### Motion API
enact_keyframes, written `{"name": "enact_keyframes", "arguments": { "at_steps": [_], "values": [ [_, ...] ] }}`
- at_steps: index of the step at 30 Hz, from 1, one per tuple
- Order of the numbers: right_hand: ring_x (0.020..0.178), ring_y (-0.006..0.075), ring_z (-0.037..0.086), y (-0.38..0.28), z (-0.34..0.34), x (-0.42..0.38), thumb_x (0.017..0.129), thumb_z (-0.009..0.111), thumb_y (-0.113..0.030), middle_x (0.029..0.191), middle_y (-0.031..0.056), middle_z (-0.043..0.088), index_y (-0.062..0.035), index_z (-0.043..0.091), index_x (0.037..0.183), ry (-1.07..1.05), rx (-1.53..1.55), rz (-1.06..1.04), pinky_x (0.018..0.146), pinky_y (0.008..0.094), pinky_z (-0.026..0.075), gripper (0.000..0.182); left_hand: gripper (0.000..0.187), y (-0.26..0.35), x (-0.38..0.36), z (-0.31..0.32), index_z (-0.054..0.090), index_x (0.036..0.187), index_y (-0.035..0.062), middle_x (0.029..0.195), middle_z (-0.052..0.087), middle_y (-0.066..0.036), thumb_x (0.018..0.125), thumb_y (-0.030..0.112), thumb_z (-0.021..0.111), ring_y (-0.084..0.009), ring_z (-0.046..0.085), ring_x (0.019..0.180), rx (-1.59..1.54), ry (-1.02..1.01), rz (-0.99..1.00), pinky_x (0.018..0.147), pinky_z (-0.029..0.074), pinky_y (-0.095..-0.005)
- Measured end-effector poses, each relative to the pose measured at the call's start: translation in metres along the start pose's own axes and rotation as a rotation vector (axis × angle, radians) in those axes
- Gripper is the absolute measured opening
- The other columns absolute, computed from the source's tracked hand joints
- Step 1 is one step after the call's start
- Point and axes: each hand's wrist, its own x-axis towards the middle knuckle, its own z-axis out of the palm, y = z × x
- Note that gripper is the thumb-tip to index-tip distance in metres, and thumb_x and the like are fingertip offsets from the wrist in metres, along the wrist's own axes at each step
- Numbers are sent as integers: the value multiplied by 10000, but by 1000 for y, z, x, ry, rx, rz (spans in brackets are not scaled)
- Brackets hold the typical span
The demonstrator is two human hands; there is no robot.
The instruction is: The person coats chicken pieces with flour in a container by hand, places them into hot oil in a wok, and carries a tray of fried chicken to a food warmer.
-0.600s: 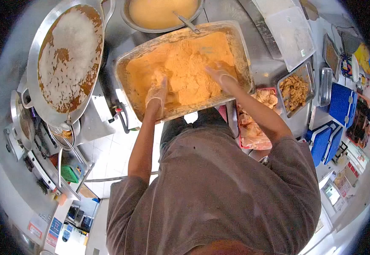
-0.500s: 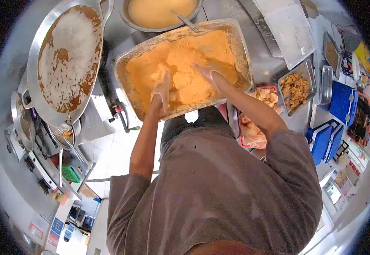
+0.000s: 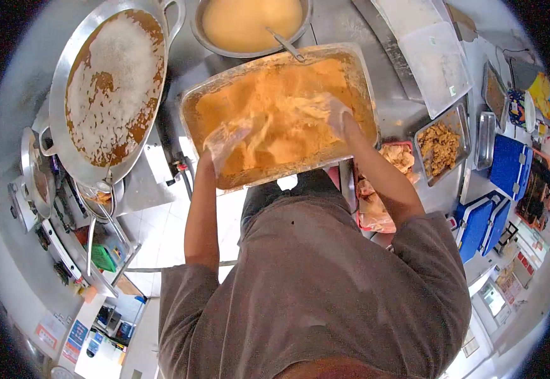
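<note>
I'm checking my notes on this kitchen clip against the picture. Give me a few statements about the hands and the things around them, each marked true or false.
1. Both gloved hands, the left hand and the right hand, are over the tray of orange flour. True.
2. The big pan on the person's left is dry and clean. False: it holds foaming brown oil.
3. A bowl of yellow batter sits beyond the tray. True.
4. The small metal tray on the right is full of water. False: it holds browned, crumbly pieces.
</note>
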Motion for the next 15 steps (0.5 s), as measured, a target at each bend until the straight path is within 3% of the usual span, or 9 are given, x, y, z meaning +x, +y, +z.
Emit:
{"name": "enact_keyframes", "arguments": {
  "at_steps": [2,5,7,8,10,12,14,15],
  "values": [
    [898,237,535,13,-17,5,921,481,-441,1135,133,574,-29,393,1334,78,-239,80,809,358,420,590,731,4,3,-5,474,1340,43,1278,564,-160,869,601,501,-290,499,1233,165,41,12,987,400,-399],
    [833,236,558,46,-19,20,921,485,-430,1080,134,606,-16,435,1308,87,-588,-34,762,364,446,569,705,27,5,23,451,1353,36,1318,522,-192,926,590,370,-308,486,1243,1073,323,-361,1003,388,-384],
    [789,236,573,31,8,13,920,488,-422,1044,136,628,-8,462,1290,16,-423,-134,731,368,463,556,765,-26,22,30,408,1381,36,1380,444,-217,916,637,314,-328,437,1280,953,262,-75,1023,364,-407],
    [772,219,567,5,25,10,912,500,-446,1052,145,623,-17,424,1328,-31,-259,-61,705,351,465,602,777,-64,38,30,387,1395,41,1394,426,-219,910,644,322,-326,425,1290,854,235,60,1030,357,-404],
    [792,193,562,-37,58,13,912,502,-462,1106,158,606,-29,333,1402,-92,-67,171,690,324,464,675,778,-74,52,41,363,1412,49,1412,410,-208,909,642,332,-317,406,1306,685,158,133,1045,341,-395],
    [901,179,544,-31,65,23,928,496,-430,1166,121,585,-19,358,1379,-82,115,293,788,323,429,625,755,-36,54,58,356,1418,57,1420,414,-185,919,624,336,-303,393,1318,555,56,23,1061,323,-385],
    [1046,169,508,6,70,38,945,505,-379,1191,40,568,8,512,1259,-9,415,230,961,341,363,498,717,18,36,76,334,1434,69,1445,390,-150,942,590,323,-293,375,1331,311,9,-163,1077,299,-382],
    [1018,169,519,-2,65,33,941,513,-381,1161,32,579,2,528,1246,-26,432,205,945,338,376,489,698,33,32,80,323,1442,75,1458,378,-132,953,573,317,-288,366,1337,182,-7,-251,1084,287,-381]
  ]
}}
